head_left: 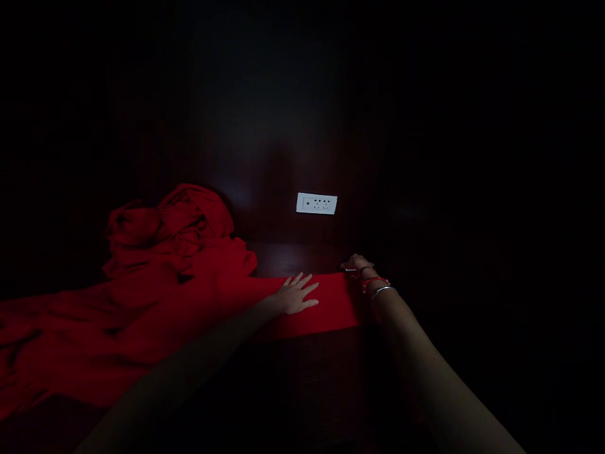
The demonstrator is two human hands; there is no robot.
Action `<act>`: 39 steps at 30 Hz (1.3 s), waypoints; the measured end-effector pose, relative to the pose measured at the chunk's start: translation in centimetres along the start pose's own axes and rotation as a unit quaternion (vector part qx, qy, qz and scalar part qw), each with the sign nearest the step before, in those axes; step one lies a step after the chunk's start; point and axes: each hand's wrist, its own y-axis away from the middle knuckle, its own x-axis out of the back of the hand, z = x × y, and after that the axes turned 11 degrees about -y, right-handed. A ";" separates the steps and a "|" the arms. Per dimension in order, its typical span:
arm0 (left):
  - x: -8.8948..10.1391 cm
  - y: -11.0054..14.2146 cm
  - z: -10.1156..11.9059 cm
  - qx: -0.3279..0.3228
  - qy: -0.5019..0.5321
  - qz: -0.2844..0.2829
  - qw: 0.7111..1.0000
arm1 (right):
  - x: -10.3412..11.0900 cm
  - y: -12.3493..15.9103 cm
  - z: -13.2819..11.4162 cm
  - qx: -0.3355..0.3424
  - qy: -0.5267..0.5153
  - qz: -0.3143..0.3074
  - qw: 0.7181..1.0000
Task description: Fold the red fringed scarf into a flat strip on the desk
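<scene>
A long strip of red cloth [331, 306] lies flat across a dark surface and runs left into loose folds. My left hand [296, 296] rests palm down on the flat part, fingers spread, with a ring on one finger. At the far right corner of the strip is my right hand [358, 262], its fingers bent together. A small pale glint shows just under those fingers; what they hold is too dark and small to name. Red and silver-coloured bracelets circle the right wrist.
Behind the strip, at the left, the same red fabric rises in a crumpled heap [182, 227]. A white wall socket [316, 203] is set in the dark upright panel beyond the hands. Both sides of the view are nearly black.
</scene>
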 end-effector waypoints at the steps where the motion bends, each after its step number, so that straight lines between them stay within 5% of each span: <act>1: 0.0 -0.1 0.3 -0.008 0.004 -0.009 1.000 | 0.1 -0.3 0.1 -0.014 0.000 0.011 1.000; 7: 0.1 -0.3 0.9 -0.015 0.022 -0.025 0.999 | 2.5 -1.9 -1.4 -0.051 -0.003 0.114 0.992; 14: 1.0 0.4 -0.1 -0.026 -0.035 0.041 0.998 | 3.8 -3.4 -7.9 0.104 -0.040 0.291 0.950; 17: 2.4 1.3 -2.4 0.065 -0.085 0.054 0.993 | 1.6 -3.4 -11.5 0.102 -0.064 0.265 0.957; 21: 3.2 2.8 -6.1 0.196 -0.115 -0.010 0.974 | -1.6 -3.5 -16.2 0.055 -0.112 0.236 0.964; 27: 1.5 3.8 -7.9 0.199 -0.098 -0.034 0.975 | -4.7 -4.4 -20.6 -0.015 -0.174 0.210 0.962; 39: 1.6 4.1 -8.9 0.227 -0.100 0.059 0.967 | -6.1 -5.6 -22.6 -0.041 -0.159 0.270 0.949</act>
